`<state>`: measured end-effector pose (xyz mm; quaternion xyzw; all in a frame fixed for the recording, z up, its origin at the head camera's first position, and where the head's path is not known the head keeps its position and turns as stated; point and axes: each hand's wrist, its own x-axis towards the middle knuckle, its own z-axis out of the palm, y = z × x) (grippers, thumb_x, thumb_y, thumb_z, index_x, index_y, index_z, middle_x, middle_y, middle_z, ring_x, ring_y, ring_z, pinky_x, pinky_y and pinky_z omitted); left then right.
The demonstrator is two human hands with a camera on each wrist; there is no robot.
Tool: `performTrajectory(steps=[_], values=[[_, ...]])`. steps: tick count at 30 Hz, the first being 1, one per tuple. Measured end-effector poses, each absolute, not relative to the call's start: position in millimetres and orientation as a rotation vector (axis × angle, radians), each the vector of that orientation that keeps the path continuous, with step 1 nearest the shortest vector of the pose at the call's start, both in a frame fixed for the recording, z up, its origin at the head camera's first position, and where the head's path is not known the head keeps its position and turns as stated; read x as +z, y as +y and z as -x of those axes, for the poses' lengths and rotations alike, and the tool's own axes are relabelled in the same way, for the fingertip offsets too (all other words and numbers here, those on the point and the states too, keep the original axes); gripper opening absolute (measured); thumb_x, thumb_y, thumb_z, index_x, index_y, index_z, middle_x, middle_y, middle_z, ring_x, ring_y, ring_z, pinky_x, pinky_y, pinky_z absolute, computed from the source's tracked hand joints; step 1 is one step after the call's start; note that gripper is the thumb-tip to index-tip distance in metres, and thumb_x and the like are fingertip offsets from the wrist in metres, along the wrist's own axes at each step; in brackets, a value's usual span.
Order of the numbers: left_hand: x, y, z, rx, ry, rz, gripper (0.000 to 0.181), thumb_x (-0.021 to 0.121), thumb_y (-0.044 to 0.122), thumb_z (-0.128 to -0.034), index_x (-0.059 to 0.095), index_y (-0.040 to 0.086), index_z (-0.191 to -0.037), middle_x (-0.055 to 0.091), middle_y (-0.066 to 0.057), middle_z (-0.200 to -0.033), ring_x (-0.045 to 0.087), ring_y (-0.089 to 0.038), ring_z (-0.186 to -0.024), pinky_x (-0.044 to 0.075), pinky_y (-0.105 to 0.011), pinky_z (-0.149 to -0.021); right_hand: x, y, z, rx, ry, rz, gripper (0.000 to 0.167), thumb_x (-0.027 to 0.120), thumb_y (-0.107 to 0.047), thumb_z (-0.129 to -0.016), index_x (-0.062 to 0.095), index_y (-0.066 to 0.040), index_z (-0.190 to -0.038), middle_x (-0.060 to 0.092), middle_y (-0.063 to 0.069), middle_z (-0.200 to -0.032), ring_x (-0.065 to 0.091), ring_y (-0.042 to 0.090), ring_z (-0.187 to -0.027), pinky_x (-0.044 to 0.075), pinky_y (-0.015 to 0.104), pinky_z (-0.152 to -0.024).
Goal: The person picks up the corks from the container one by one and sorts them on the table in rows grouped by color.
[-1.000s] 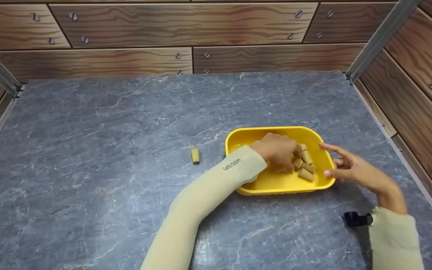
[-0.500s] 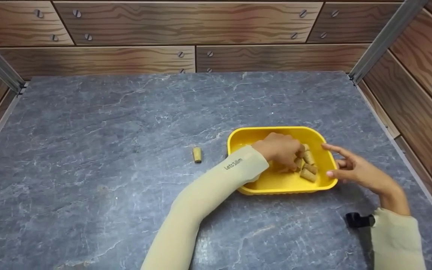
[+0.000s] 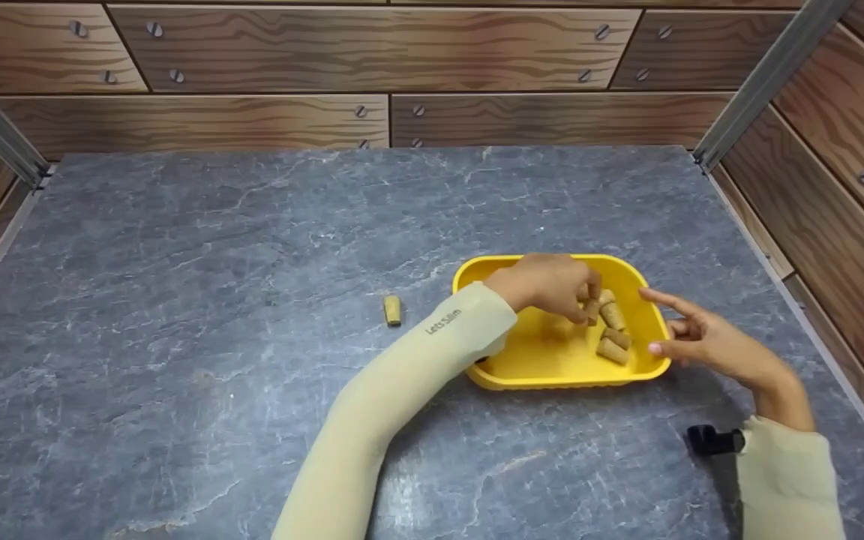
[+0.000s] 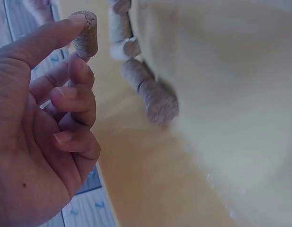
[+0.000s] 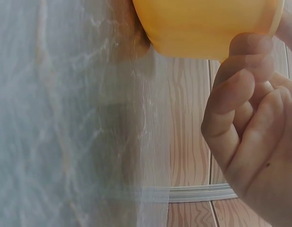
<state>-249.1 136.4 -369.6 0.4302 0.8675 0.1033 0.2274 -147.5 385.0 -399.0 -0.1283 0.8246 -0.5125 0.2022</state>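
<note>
A yellow bin (image 3: pixel 537 375) with several corks (image 3: pixel 613 350) along its right side stands on the table. Inside it, my left hand (image 3: pixel 548 285) pinches one cork (image 4: pixel 86 40) between thumb and index finger, its other fingers curled, as the left wrist view shows. My right hand (image 3: pixel 728 345) rests against the bin's right end, thumb and index finger at the rim; in the right wrist view its fingers bend beside the yellow wall (image 5: pixel 198 33). One more cork (image 3: pixel 392 310) stands or lies on the table left of the bin; which, I cannot tell.
The grey marbled table (image 3: pixel 177 262) is bordered by wood-patterned walls (image 3: pixel 252 49) at the back and sides. A black wrist piece (image 3: pixel 713 440) juts from the right sleeve, just above the table's right part.
My left hand has lifted slightly and drawn a little to the left, now with a cork visible in its fingertips. The right hand stays at the bin's end.
</note>
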Motion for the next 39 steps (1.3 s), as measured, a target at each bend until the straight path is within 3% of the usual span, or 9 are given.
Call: performTrajectory(steps=[5,12,22,31,39], values=[[-357.6,124.5,246.6,0.377,2.366,-1.136,0.037,0.067,0.045,-0.0878,0.059,0.029,-0.12,0.06,0.007,-0.099,0.05,-0.009,-0.083,0.041,-0.026,-0.072,-398.6,382.6,147.7,-1.432,2.284,0.372,0.072,0.059,-0.003,-0.092,0.018,-0.002,-0.152,0.057,-0.009,-0.073,0.046,0.002,-0.06,0.042,0.027,-0.054],[-331.9,122.8,232.1,0.439,2.328,-1.194,0.035,0.068,0.045,-0.0861,0.059,0.028,-0.115,0.059,0.006,-0.095,0.053,-0.009,-0.075,0.043,-0.024,-0.064,-399.8,382.8,148.5,-1.431,2.284,0.426,0.071,0.057,0.0,-0.093,0.018,0.0,-0.151,0.056,-0.009,-0.071,0.046,0.003,-0.06,0.039,0.031,-0.053],[-310.5,109.6,217.2,0.376,2.361,-1.264,0.035,0.069,0.046,-0.0854,0.06,0.029,-0.114,0.059,0.007,-0.095,0.053,-0.008,-0.079,0.043,-0.024,-0.066,-399.1,382.5,149.5,-1.409,2.302,0.406,0.069,0.058,-0.003,-0.093,0.019,0.0,-0.15,0.054,-0.009,-0.07,0.046,0.004,-0.059,0.039,0.032,-0.052],[-311.9,67.2,209.3,0.521,2.352,-1.358,0.032,0.07,0.042,-0.0857,0.06,0.027,-0.113,0.058,0.007,-0.078,0.05,-0.007,-0.068,0.038,-0.022,-0.059,-401.3,377.3,150.1,-1.406,2.305,0.38,0.072,0.06,-0.004,-0.092,0.019,0.001,-0.15,0.055,-0.008,-0.07,0.047,0.004,-0.059,0.041,0.027,-0.053],[-295.4,25.9,202.9,0.629,2.363,-1.346,0.036,0.07,0.038,-0.0874,0.06,0.024,-0.119,0.06,0.004,-0.081,0.052,-0.009,-0.068,0.039,-0.022,-0.06,-398.0,381.3,149.4,-1.394,2.325,0.365,0.071,0.06,-0.004,-0.092,0.021,-0.002,-0.151,0.051,-0.01,-0.068,0.045,0.007,-0.058,0.04,0.03,-0.053]])
